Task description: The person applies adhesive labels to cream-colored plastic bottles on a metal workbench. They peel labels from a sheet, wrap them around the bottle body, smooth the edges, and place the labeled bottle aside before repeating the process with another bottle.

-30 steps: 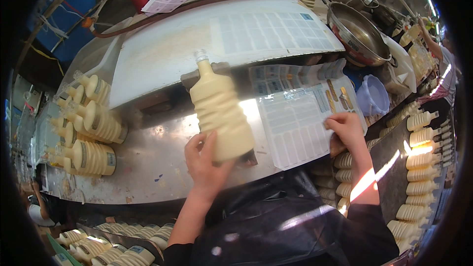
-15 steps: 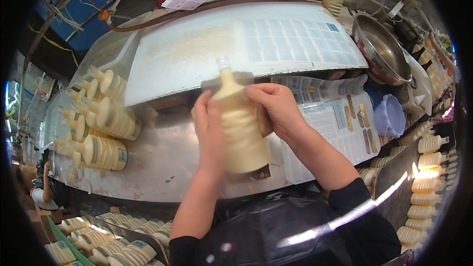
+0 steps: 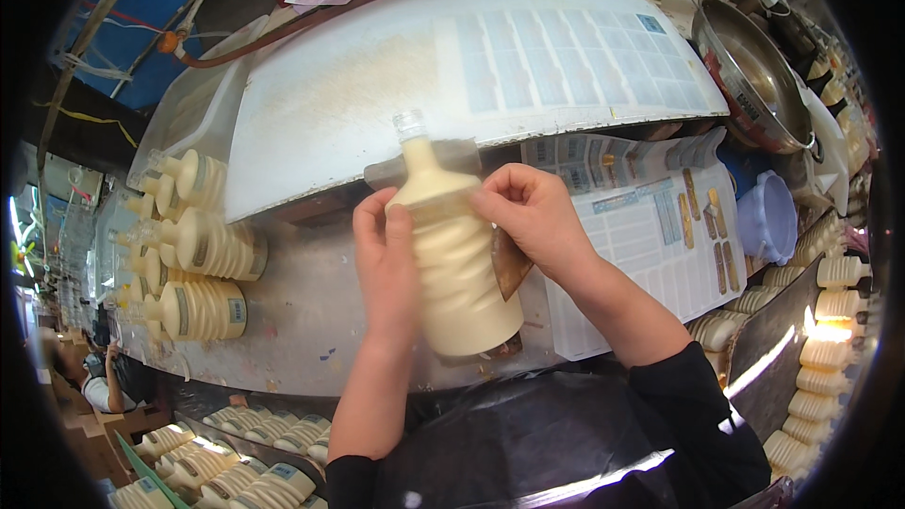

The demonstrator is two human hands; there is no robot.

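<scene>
A cream-coloured bottle [image 3: 454, 269] with wavy ridged sides and a clear neck lies in front of me, neck pointing away. Across its shoulder runs a thin, see-through band [image 3: 436, 208]. My left hand [image 3: 385, 259] is against the bottle's left side, thumb on the band's left end and fingers partly hidden. At the band's right end, my right hand [image 3: 530, 212] pinches with thumb and forefinger. Beneath the bottle's neck shows a grey support [image 3: 382, 172]. A brown, pointed piece [image 3: 510, 266] sits beside the bottle under my right hand; whether I hold it is unclear.
Several similar bottles [image 3: 203, 306] lie stacked at the left. Ahead is a white board [image 3: 349, 85] with a printed sheet on it. Label sheets [image 3: 617, 259], narrow strips [image 3: 685, 220], a lilac bucket [image 3: 765, 217] and a metal pan [image 3: 754, 75] are at the right. Crated bottles [image 3: 255, 481] line the front.
My left hand's blur has lessened, and its thumb now shows on the band. My right hand stays at the bottle's shoulder. The whole view has shifted slightly.
</scene>
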